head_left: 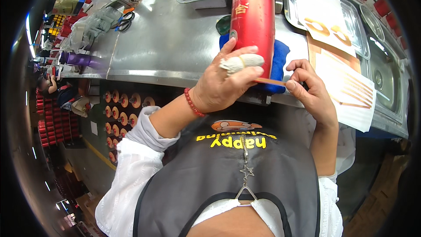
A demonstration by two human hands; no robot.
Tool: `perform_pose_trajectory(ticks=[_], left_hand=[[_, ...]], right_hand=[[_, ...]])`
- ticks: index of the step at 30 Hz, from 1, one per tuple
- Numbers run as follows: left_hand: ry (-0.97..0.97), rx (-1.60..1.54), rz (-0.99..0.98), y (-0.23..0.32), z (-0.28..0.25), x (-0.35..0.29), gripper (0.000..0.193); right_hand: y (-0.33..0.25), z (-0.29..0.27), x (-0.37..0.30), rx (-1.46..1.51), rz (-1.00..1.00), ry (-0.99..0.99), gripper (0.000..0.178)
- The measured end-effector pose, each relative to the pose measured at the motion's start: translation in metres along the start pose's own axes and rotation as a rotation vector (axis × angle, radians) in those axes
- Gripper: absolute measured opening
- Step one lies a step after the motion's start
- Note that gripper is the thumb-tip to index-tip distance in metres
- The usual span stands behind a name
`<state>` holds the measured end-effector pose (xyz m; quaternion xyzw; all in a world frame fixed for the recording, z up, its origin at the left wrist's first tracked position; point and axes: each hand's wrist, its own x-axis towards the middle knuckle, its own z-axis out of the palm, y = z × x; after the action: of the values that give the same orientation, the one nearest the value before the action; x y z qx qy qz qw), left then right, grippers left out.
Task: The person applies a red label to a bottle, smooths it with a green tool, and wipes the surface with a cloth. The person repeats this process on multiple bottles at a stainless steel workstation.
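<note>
A shiny red cylindrical bottle (pixel 253 22) with gold markings lies on a blue cloth (pixel 280 57) at the counter's near edge. My left hand (pixel 223 77) is closed against the bottle's near end, and one of its fingers is wrapped in a whitish covering. Between thumb and forefinger, my right hand (pixel 311 87) pinches the free end of a thin brown strip (pixel 272 81). The strip's other end runs to the bottle's bottom edge, under my left thumb, where its tip is hidden.
Similar brown strips (pixel 355 90) lie on a white sheet at the right, near a sink (pixel 383 74). Another sheet carries brown rings (pixel 326 30). Black scissors (pixel 126 21) and a purple bottle (pixel 79 59) are at the left. Racked red bottles (pixel 125 101) stand below the counter.
</note>
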<state>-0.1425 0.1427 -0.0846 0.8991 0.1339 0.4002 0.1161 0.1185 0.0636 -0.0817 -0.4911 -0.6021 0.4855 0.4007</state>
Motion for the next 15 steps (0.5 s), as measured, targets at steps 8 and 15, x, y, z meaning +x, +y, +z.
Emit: perform_pose_trajectory(ticks=[8, 15], left_hand=[[0.016, 0.139, 0.213, 0.001, -0.014, -0.016, 0.024], [-0.108, 0.186, 0.301, -0.004, -0.01, -0.001, 0.031]], right_hand=[[0.003, -0.004, -0.001, 0.01, -0.018, 0.021, 0.024], [0.004, -0.002, 0.0, 0.003, -0.023, 0.029, 0.025]])
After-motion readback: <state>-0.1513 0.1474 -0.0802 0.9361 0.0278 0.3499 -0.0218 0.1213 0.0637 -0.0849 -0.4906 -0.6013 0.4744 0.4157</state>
